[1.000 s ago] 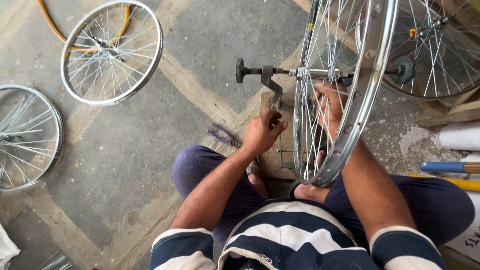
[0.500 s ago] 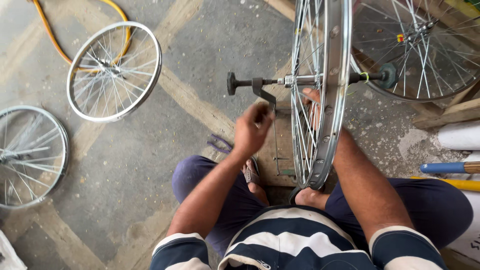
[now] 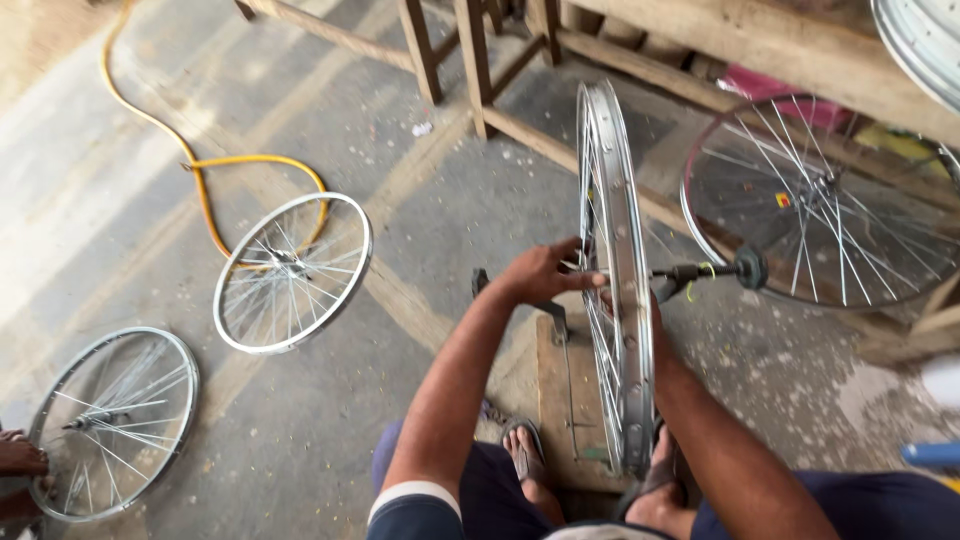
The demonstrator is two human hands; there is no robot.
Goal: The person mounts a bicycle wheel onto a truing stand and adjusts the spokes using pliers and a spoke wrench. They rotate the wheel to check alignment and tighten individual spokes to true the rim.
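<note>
wheel: upright silver spoked bicycle rim [image 3: 612, 280], seen edge-on, standing on a small wooden block stand [image 3: 566, 400] on the concrete floor [image 3: 130, 170], between the person's knees.
axle: black threaded axle with end knob [image 3: 720, 272] sticks out on the rim's right side, roughly level.
left hand: left hand [image 3: 540, 272] is at hub height on the rim's left face, fingers [image 3: 580, 281] curled and pinching narrow at the spokes or hub. Whether they grip a spoke, a nipple or a small tool I cannot tell.
right hand: right hand [image 3: 655, 315] is mostly hidden behind the rim; only the wrist and forearm show. Finger state cannot be told.
feet: sandalled feet [image 3: 525, 455] are braced beside the stand, either side of the rim's base.
around: two loose spoked wheels lie flat on the floor, one near [image 3: 292, 272] and one far left [image 3: 112, 422]; yellow hose [image 3: 205, 190] behind them; another wheel [image 3: 815, 200] leans against the wooden frame [image 3: 700, 50]. Someone else's foot shows at the left edge [image 3: 20, 458].
technique, my judgement: keep the rim vertical and the axle level while working the spokes; brace with the hidden hand at the hub so the pinching hand only makes small adjustments; keep toes away from the rim's base.
risk: the rim could tip sideways off the narrow stand if either hand lets go.
</note>
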